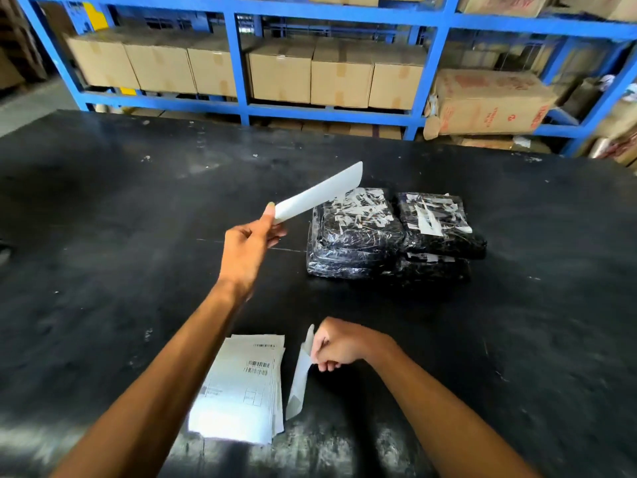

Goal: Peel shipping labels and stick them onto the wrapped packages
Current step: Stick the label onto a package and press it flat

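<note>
two grips pinch white sheets over black table (103,201); blue shelving (238,63) behind.

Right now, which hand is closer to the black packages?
Left. The left hand is raised just beside the black packages, holding a white sheet toward them. The right hand is lower down near the label stack.
</note>
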A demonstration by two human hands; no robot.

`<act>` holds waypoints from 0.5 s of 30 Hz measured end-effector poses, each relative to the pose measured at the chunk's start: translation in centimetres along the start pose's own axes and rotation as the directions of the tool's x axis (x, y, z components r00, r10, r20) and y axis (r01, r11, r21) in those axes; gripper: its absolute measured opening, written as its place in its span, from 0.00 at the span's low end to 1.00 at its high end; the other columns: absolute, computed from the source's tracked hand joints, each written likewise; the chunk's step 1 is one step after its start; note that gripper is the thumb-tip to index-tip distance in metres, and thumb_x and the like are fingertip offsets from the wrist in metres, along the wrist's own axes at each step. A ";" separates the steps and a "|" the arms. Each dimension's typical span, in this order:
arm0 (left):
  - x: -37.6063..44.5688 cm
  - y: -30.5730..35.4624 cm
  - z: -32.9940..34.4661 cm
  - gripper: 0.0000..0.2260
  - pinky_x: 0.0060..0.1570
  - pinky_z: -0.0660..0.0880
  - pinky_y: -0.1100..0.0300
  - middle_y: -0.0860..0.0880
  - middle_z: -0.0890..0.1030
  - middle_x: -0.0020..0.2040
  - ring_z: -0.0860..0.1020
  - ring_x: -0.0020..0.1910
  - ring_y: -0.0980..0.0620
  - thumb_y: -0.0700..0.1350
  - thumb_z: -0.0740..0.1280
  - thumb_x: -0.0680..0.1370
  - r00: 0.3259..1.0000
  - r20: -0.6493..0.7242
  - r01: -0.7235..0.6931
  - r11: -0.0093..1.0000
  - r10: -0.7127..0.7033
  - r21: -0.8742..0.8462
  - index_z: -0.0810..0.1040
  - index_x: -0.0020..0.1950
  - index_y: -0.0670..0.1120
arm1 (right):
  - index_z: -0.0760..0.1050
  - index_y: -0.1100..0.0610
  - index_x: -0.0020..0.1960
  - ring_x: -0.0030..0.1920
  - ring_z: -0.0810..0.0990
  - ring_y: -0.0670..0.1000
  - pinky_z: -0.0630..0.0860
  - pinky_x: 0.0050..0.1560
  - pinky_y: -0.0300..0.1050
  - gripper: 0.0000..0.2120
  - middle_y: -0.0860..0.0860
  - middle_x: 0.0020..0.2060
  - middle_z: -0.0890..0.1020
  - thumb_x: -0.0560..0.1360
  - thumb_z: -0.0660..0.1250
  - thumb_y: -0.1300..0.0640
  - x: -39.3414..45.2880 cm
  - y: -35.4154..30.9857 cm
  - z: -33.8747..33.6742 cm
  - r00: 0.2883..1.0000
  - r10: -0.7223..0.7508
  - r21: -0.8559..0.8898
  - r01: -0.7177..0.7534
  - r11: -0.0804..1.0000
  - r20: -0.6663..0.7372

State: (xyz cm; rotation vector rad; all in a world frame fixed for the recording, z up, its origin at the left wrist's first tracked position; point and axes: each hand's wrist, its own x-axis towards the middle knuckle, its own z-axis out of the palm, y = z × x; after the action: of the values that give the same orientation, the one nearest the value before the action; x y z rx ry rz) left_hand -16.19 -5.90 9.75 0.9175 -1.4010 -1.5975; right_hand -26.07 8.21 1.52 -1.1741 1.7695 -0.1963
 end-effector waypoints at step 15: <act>-1.7 0.4 3.2 0.21 0.53 0.74 0.71 0.51 0.75 0.64 0.78 0.57 0.59 0.45 0.68 0.74 0.896 0.304 -0.380 0.913 0.324 0.147 0.73 0.67 0.48 | 0.75 0.57 0.59 0.50 0.83 0.52 0.78 0.52 0.46 0.14 0.56 0.53 0.83 0.76 0.63 0.52 -4.7 -2.1 -9.7 0.714 0.072 0.713 0.677 0.183 -0.697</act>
State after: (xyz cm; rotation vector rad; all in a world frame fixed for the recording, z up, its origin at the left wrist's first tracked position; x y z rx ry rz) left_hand -18.33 -3.10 10.57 0.5197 -1.8355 -1.3536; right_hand -32.03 7.39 10.78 -0.4565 1.2954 -1.9038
